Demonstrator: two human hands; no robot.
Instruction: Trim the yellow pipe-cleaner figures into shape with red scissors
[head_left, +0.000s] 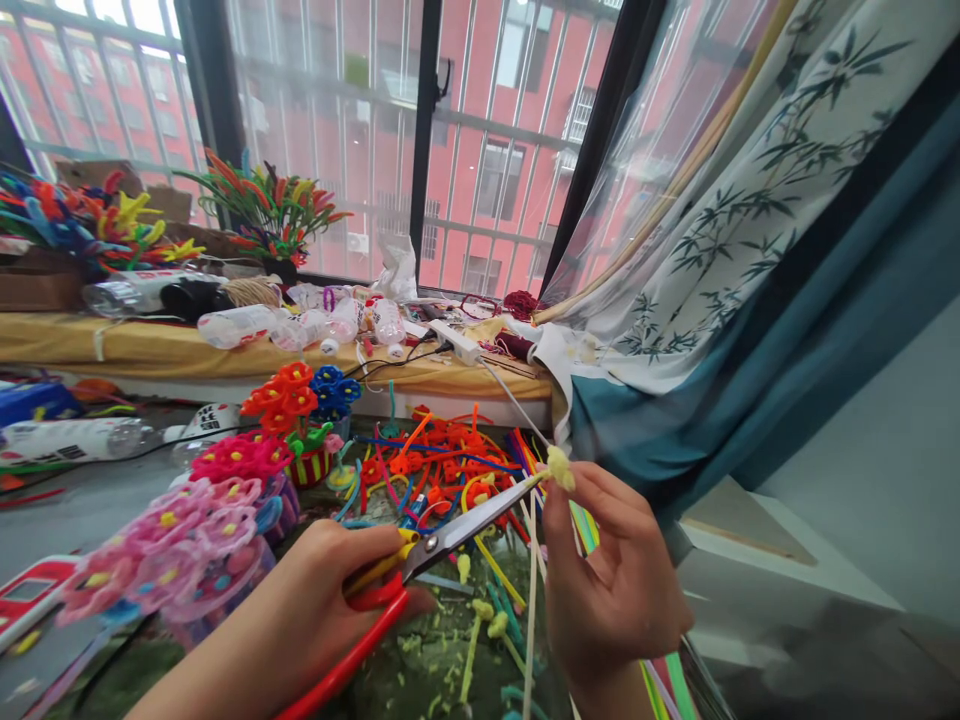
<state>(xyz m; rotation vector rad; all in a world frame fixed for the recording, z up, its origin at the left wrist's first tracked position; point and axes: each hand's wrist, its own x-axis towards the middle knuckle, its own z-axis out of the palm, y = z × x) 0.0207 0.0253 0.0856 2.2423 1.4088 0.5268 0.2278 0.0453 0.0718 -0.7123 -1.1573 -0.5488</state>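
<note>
My left hand is closed round the red handles of a pair of scissors, whose blades point up and to the right. The blade tips meet a pale yellow fuzzy pipe-cleaner piece, a small knotted ball. My right hand pinches that piece between thumb and fingertips. Beneath the scissors lie similar yellow pipe-cleaner pieces with stems, among scattered yellow fluff clippings. Whether the blades are fully closed cannot be made out.
Pink pipe-cleaner flowers and orange ones stand at left. Loose orange and blue pipe cleaners are heaped behind the scissors. Plastic bottles and a power strip lie on the window ledge. A curtain hangs at right.
</note>
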